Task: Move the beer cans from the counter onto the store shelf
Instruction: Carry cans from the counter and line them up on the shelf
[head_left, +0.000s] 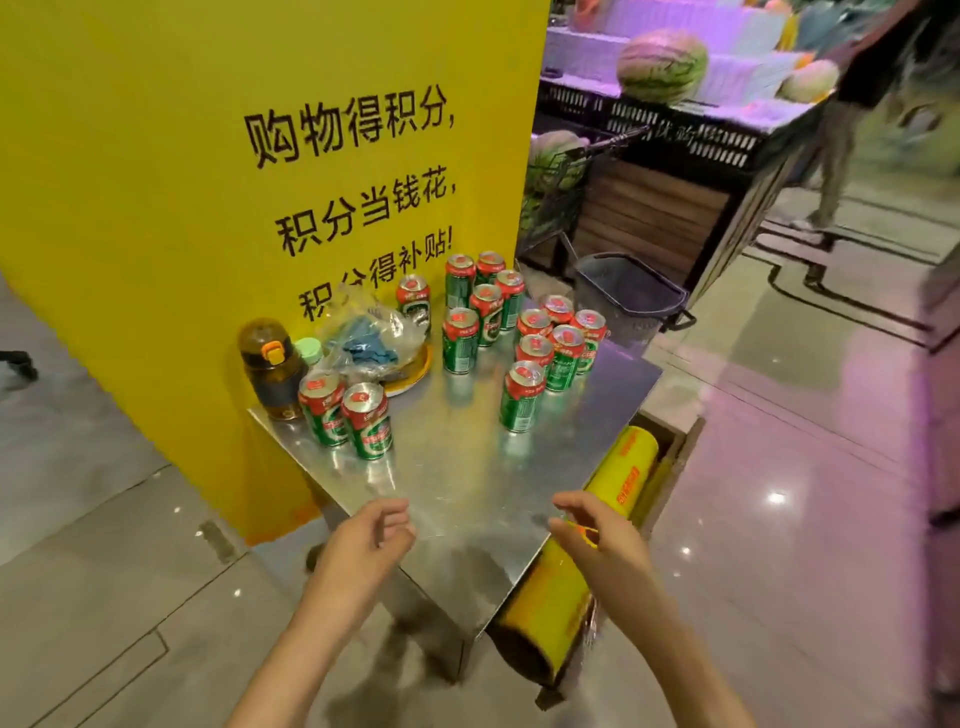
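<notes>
Green-and-red aluminium beer cans (522, 397) are standing upright on a shiny stainless-steel counter (467, 478) that is butting against a tall yellow sign panel with black characters (218, 182). 2 cans are sitting side by side near the counter's left edge, 1 is standing behind a crumpled clear plastic bag holding blue cloth (371, 338), 5 are clustering near the sign's right edge, and 6 more are grouping toward the counter's right side, with the nearest one standing slightly apart in front.

The left hand (366, 538) is hovering over the counter's near edge, its fingers loosely curled and its thumb close to the fingertips, gripping nothing. The right hand (587, 530) is hovering over the near right corner in the same loose curl, also gripping nothing. Both are well apart from the cans.

A brown translucent water bottle with an orange latch (270, 366) is standing at the far left corner, just beside the plastic bag. A yellow roll of cling film (597, 540) is lying in a cardboard box beside the counter's right edge. A dark plastic shopping basket (626, 293) is sitting on the floor beyond, and striped green watermelons (662, 65) are resting on a produce stand behind it.
</notes>
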